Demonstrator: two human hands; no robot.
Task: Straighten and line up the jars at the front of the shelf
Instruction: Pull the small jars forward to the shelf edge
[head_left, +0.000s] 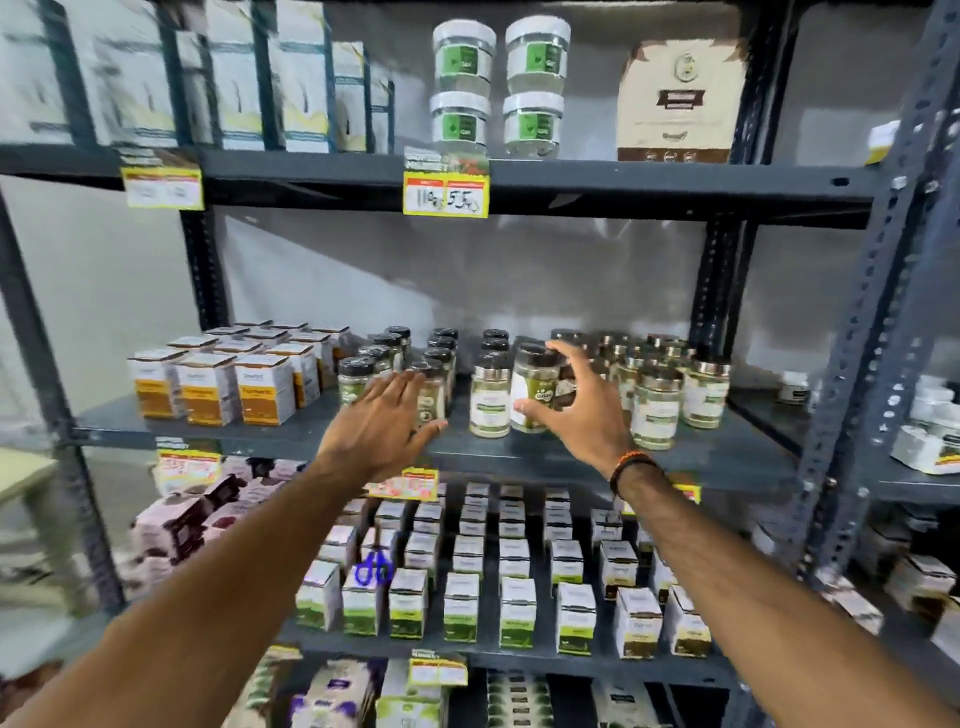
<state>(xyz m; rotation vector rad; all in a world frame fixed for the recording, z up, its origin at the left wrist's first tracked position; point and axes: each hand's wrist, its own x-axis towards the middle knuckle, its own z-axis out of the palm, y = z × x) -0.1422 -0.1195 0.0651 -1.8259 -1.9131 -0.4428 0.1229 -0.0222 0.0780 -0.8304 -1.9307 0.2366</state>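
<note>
Right hand (574, 410) grips a tilted jar (535, 387); left hand (387, 421), fingers spread flat, touches another jar (431, 397).

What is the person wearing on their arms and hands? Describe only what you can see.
Both forearms are bare, with no sleeves in view and no gloves. The right hand has a beaded wristband in orange and dark beads at the wrist. The left hand and its wrist carry nothing; no rings show on the fingers.
</note>
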